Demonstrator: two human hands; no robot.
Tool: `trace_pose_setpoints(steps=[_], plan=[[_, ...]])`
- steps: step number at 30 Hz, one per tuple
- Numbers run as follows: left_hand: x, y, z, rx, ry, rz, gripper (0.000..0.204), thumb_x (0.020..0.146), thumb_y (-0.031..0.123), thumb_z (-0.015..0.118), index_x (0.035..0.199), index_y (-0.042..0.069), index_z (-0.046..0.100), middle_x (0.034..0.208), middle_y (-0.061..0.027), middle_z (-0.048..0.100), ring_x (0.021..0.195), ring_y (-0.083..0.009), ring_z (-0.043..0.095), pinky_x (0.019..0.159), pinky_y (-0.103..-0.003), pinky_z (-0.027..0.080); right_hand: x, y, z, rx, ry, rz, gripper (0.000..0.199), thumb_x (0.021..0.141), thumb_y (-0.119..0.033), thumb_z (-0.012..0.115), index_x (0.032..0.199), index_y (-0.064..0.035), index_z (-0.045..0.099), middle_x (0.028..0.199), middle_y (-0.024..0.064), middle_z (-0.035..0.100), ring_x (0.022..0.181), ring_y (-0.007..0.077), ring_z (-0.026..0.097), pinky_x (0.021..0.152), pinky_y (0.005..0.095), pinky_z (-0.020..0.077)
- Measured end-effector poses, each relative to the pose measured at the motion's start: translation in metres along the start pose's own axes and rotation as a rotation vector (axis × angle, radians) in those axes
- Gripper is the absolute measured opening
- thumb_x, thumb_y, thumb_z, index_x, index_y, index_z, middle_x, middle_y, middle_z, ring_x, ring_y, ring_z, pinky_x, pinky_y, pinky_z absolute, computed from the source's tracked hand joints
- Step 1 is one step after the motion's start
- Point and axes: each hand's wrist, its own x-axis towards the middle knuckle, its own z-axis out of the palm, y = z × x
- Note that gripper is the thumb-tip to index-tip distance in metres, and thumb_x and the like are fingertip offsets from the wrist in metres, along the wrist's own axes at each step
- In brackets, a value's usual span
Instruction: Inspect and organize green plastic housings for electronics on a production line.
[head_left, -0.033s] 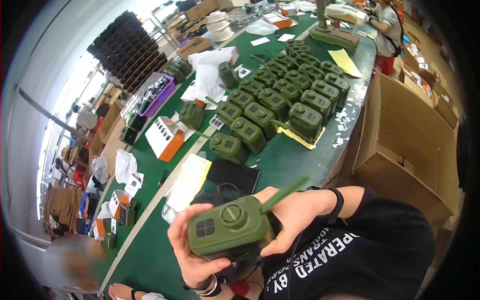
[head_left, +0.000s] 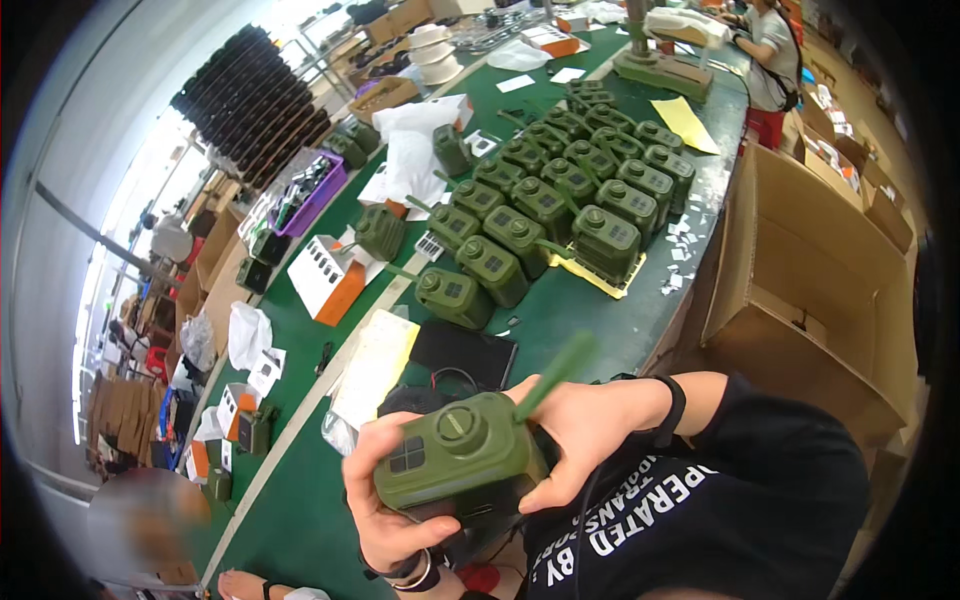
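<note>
Between my two hands is a green jerrycan-shaped device with a round knob and a dark four-part button pad on its top face. My left hand wraps its left end, thumb on the near lower edge. My right hand grips the other end, its thumb by the lower corner. A green strap-like piece, blurred, sticks up from the device beside my right fingers. A small slot shows on the device's near side. Just beyond, a black flat pad and a yellow sheet lie on the green table.
Several similar green devices stand in rows farther along the table. Left of them are a white-and-orange box and a purple basket. A large open carton stands at the right. Another person is at the far right.
The device has tilted slightly, so more of its near side and slot shows. The strap-like piece has shifted up and left. Both hands keep their hold.
</note>
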Motion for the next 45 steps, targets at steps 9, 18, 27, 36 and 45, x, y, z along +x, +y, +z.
trace_pose_setpoints(steps=[9, 18, 27, 36, 45], plan=[[0.002, -0.009, 0.017, -0.05, 0.212, -0.131, 0.068, 0.059, 0.029, 0.082, 0.11, 0.0, 0.048, 0.1, -0.0129, 0.049, 0.089, -0.0194, 0.052, 0.08, -0.03, 0.043, -0.005, 0.006, -0.002, 0.451, 0.059, 0.139, 0.047, 0.077, -0.024, 0.069, 0.109, 0.005, 0.052, 0.092, 0.0075, 0.061, 0.074, 0.0112, 0.058, 0.064, 0.025, 0.0496], [0.015, -0.011, 0.028, 0.054, 0.391, -0.203, 0.063, 0.069, 0.036, 0.073, 0.113, -0.001, 0.046, 0.103, -0.0118, 0.055, 0.095, -0.0187, 0.053, 0.087, -0.03, 0.041, 0.001, 0.002, -0.008, 0.58, 0.151, 0.294, 0.053, 0.087, -0.045, 0.053, 0.106, 0.0048, 0.052, 0.087, 0.0097, 0.06, 0.065, 0.0138, 0.059, 0.05, 0.0236, 0.0507], [0.015, -0.012, 0.039, 0.087, 0.436, -0.124, 0.061, 0.071, 0.036, 0.07, 0.114, 0.003, 0.041, 0.102, -0.0107, 0.053, 0.095, -0.0186, 0.052, 0.085, -0.03, 0.041, 0.002, 0.001, -0.008, 0.585, 0.206, 0.283, 0.05, 0.088, -0.045, 0.051, 0.108, 0.0007, 0.053, 0.087, 0.0076, 0.061, 0.067, 0.0133, 0.06, 0.053, 0.0249, 0.0511], [0.014, -0.016, 0.041, 0.09, 0.434, -0.137, 0.06, 0.075, 0.035, 0.068, 0.118, 0.005, 0.039, 0.105, -0.0125, 0.051, 0.094, -0.0201, 0.053, 0.084, -0.031, 0.043, 0.001, 0.011, -0.005, 0.555, 0.279, 0.161, 0.052, 0.088, -0.048, 0.052, 0.109, -0.0007, 0.052, 0.086, 0.0047, 0.059, 0.075, 0.0122, 0.058, 0.06, 0.0245, 0.0494], [0.014, -0.022, 0.039, 0.106, 0.428, -0.05, 0.065, 0.078, 0.041, 0.066, 0.122, 0.004, 0.037, 0.108, -0.0133, 0.052, 0.095, -0.0206, 0.055, 0.082, -0.031, 0.046, -0.001, 0.014, -0.002, 0.401, 0.271, 0.054, 0.048, 0.085, -0.037, 0.063, 0.111, 0.0003, 0.047, 0.088, 0.0025, 0.053, 0.078, 0.0076, 0.051, 0.063, 0.0228, 0.0449]])
